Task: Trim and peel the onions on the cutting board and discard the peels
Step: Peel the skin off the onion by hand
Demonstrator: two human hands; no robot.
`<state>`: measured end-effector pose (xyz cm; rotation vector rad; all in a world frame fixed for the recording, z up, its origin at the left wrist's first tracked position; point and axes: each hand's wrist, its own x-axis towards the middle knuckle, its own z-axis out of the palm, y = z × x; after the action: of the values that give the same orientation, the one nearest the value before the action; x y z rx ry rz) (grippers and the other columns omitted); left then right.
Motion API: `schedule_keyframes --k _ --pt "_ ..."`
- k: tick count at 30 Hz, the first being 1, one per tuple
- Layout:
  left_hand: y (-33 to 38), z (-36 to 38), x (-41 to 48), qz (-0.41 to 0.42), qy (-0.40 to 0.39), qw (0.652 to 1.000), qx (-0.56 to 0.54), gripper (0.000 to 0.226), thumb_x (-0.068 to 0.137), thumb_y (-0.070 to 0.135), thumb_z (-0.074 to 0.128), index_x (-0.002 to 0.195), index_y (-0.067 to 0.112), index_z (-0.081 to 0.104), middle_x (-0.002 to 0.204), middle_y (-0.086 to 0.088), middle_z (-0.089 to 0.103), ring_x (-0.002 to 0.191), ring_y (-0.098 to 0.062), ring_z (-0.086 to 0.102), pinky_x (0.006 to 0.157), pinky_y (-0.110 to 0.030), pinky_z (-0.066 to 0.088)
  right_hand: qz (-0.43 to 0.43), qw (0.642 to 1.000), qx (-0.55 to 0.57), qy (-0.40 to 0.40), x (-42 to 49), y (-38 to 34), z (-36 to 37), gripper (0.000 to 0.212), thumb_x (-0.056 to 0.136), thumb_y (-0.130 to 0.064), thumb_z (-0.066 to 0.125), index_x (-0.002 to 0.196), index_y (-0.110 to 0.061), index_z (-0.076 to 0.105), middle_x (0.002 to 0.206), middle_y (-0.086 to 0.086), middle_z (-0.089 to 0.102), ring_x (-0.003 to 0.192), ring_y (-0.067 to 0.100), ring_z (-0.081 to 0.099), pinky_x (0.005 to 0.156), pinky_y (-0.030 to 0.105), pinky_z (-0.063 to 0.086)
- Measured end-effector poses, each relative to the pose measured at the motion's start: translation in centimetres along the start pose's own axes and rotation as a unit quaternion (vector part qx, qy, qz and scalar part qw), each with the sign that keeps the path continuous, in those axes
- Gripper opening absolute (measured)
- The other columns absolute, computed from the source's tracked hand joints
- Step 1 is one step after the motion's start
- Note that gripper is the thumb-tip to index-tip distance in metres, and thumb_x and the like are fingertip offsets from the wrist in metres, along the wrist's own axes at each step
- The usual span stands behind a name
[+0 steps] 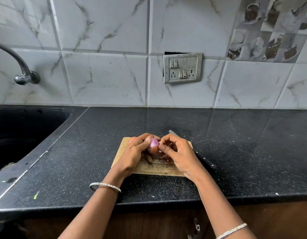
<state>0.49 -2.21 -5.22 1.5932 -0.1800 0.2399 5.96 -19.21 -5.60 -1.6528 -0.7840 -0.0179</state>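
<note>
My left hand (138, 150) grips a small purple onion (153, 143) above the wooden cutting board (157, 169). The onion's upper part is bare and pale purple; brown skin still clings to its lower part. My right hand (176, 152) pinches at the skin on the onion's right side with thumb and fingertips. A second, unpeeled onion (131, 139) peeks out behind my left hand at the board's far left corner. Loose peel scraps (164, 156) lie on the board under my hands.
A black-handled knife (199, 155) lies along the board's right edge, blade pointing away. The black granite counter (244, 152) stretches to the right. A dark sink (20, 131) is at the left, with a tap (20, 69) on the tiled wall. A switch panel (182, 68) is straight ahead.
</note>
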Motion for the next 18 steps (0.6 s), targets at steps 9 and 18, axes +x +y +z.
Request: schedule_keyframes --k 9,18 --pt "-0.22 0.26 0.06 0.0 0.018 1.0 -0.008 0.031 0.105 0.025 0.044 0.119 0.003 0.061 0.094 -0.011 0.07 0.078 -0.021 0.07 0.072 -0.033 0.062 -0.01 0.998 -0.054 -0.007 0.2 0.75 0.01 0.012 0.096 -0.021 0.068 0.086 -0.023 0.063 0.083 -0.012 0.063 0.076 0.003 0.053 0.075 0.023 0.042" --pt "0.13 0.48 -0.45 0.088 0.08 0.992 0.052 0.024 0.103 0.014 0.052 0.121 -0.001 0.058 0.111 -0.014 0.072 0.092 -0.009 0.072 0.075 -0.016 0.054 -0.018 0.998 -0.057 -0.032 0.25 1.01 -0.02 0.01 0.097 -0.023 0.067 0.088 -0.02 0.064 0.086 -0.011 0.063 0.083 0.005 0.057 0.078 0.021 0.043"
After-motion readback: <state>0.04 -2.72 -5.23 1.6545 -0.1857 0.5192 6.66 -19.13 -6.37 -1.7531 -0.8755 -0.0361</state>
